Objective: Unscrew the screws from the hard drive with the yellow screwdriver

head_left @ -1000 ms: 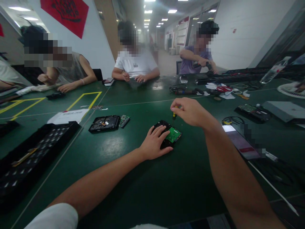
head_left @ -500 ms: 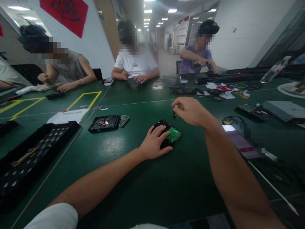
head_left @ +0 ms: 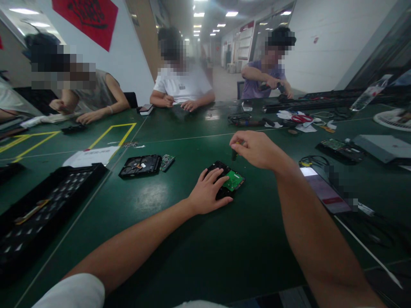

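Observation:
A hard drive (head_left: 220, 167) with a green circuit board lies on the table in front of me. My left hand (head_left: 210, 190) rests flat across it, fingers spread, covering much of its left and near side. Above and just beyond the drive's far right corner, my right hand (head_left: 255, 147) is closed around a small screwdriver (head_left: 234, 155) with a dark and yellow handle. The handle points downward; its tip cannot be made out. To the left lie a second, black hard drive (head_left: 140, 166) and a loose circuit board (head_left: 167, 162).
A long black tray (head_left: 48, 209) stands at the left on the green table (head_left: 160, 244). On the right are a phone (head_left: 326, 190), cables, another drive (head_left: 340, 150) and a grey box (head_left: 383, 149). Several people sit across the table. A plastic bottle (head_left: 370, 93) stands far right.
My right hand has shifted very slightly left, and its fingers have turned on the screwdriver, so less yellow shows. My left hand and the hard drive have stayed still.

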A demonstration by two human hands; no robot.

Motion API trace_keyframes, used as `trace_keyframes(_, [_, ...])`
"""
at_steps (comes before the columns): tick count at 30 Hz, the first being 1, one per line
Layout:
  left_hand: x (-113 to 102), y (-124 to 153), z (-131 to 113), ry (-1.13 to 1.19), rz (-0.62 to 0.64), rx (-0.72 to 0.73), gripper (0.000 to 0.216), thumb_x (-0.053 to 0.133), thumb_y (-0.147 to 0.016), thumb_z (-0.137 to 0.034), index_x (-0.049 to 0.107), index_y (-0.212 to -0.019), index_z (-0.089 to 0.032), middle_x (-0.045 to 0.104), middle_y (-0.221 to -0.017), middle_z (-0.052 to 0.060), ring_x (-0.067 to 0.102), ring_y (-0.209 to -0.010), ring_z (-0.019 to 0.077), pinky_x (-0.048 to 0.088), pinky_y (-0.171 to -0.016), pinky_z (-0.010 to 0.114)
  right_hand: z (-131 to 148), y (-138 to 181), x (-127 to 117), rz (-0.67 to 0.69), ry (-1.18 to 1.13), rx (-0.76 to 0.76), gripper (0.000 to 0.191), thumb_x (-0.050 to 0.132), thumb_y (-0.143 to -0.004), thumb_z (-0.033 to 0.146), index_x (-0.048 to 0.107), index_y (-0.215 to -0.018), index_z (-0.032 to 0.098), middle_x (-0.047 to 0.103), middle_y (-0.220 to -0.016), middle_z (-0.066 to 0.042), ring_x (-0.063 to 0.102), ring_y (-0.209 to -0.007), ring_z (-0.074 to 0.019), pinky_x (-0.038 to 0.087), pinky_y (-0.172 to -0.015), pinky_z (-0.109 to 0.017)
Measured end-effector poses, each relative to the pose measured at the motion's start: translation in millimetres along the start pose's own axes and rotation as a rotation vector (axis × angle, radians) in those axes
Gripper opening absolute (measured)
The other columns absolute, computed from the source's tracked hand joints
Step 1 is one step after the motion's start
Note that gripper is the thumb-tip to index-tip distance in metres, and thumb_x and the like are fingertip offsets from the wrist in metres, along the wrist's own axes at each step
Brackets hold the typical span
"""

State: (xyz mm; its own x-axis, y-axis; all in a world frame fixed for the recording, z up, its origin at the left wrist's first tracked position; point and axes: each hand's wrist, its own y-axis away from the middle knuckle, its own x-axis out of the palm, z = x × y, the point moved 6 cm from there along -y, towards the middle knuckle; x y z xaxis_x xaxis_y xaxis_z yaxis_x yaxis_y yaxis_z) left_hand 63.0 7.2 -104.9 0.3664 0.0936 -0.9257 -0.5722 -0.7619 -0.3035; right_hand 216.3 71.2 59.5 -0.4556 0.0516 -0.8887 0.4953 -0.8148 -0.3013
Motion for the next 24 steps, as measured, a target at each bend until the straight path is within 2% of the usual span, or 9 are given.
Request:
trace_keyframes(11, [1.5,0.2,0.3,-0.002,-0.01,0.001,0.088,0.054,-0.096,-0.077,0.043,-0.162,-0.02,0.043,-0.167,0.018,0.036,-0.158,0.0371,0.017,-0.133,0.063,-1.7,1.0,0.4,-0.01,-0.013,0.0,0.015,0.06,-0.098,0.022,0.074,-0.101,0.019,0.078,-0.099,-0.006,0.068,-0.083,-0.02,0.044,-0.077,-0.031])
trace_keyframes(24, [2.1,0.2,1.0,-0.02,0.005,0.005,0.084,0.053,-0.096,-0.079,0.046,-0.161,-0.025,0.043,-0.167,0.017,0.035,-0.158,0.0362,0.019,-0.132,0.063,-3.1,0.4,0.7,-0.016,-0.001,-0.005,0.015,0.061,-0.097,0.023,0.075,-0.101,0.02,0.078,-0.098,-0.006,0.068,-0.083,-0.0204,0.044,-0.077,-0.031])
